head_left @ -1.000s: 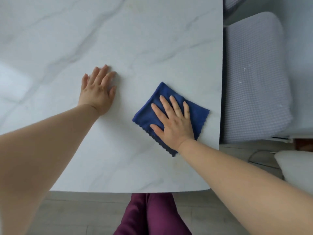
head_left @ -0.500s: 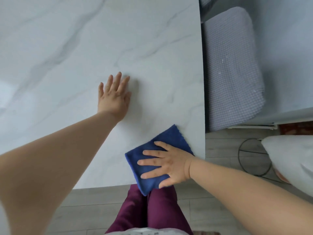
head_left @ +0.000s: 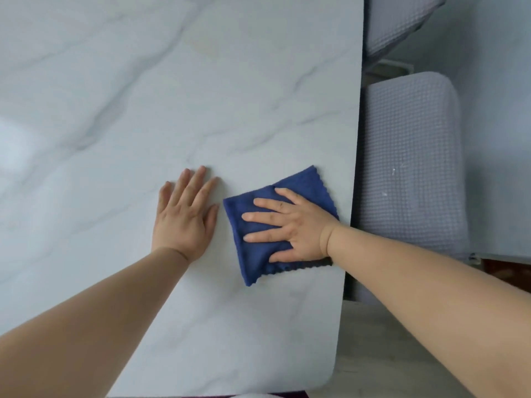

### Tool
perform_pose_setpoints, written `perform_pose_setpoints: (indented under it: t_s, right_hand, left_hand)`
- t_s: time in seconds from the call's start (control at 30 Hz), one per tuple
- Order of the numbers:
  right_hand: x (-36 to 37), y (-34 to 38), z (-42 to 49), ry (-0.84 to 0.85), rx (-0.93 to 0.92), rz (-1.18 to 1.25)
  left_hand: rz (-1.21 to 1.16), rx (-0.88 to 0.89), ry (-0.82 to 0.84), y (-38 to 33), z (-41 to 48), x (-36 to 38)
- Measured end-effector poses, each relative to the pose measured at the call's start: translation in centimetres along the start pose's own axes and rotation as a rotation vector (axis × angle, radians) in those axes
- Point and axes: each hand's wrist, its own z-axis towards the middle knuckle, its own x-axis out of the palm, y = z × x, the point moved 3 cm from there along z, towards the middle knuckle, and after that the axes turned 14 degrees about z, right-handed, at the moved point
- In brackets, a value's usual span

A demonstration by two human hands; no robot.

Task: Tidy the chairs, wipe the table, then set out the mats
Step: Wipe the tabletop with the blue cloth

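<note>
A white marble table fills most of the view. A folded blue cloth lies on it near the right edge. My right hand presses flat on the cloth, fingers straight and pointing left. My left hand rests flat on the bare tabletop just left of the cloth, fingers spread. No mats are in view.
Two chairs with grey checked seat covers stand along the table's right edge, one close and one further back. Pale wooden floor shows past the table's rounded near right corner.
My right hand has slid the cloth from the table's near edge back up onto the surface, beside my left hand. The view has shifted, so the table's near edge now sits lower.
</note>
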Motion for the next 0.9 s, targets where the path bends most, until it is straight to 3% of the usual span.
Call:
perform_pose_setpoints:
  t_s: [0.2, 0.33, 0.47, 0.63, 0.9]
  right_hand:
    - [-5.3, -9.4, 4.0, -0.043, 0.189, -0.048]
    - [-8.4, -14.0, 5.7, -0.020, 0.432, -0.108]
    - [-9.6, -15.9, 6.1, -0.111, 0.732, -0.137]
    - [-8.8, -15.0, 4.6, -0.353, 1.156, 0.012]
    - [-3.8, -5.2, -1.9, -0.306, 1.226, 0.049]
  left_hand:
    - [0.014, 0.001, -0.005, -0.2, 0.3, -0.5]
    - [0.026, -0.004, -0.001, -0.2, 0.5, -0.4]
    - [0.029, -0.009, -0.008, -0.2, 0.5, -0.3]
    - [0.040, -0.011, -0.022, -0.1, 0.3, -0.1]
    - [0.039, 0.008, -0.044, -0.2, 0.2, 0.0]
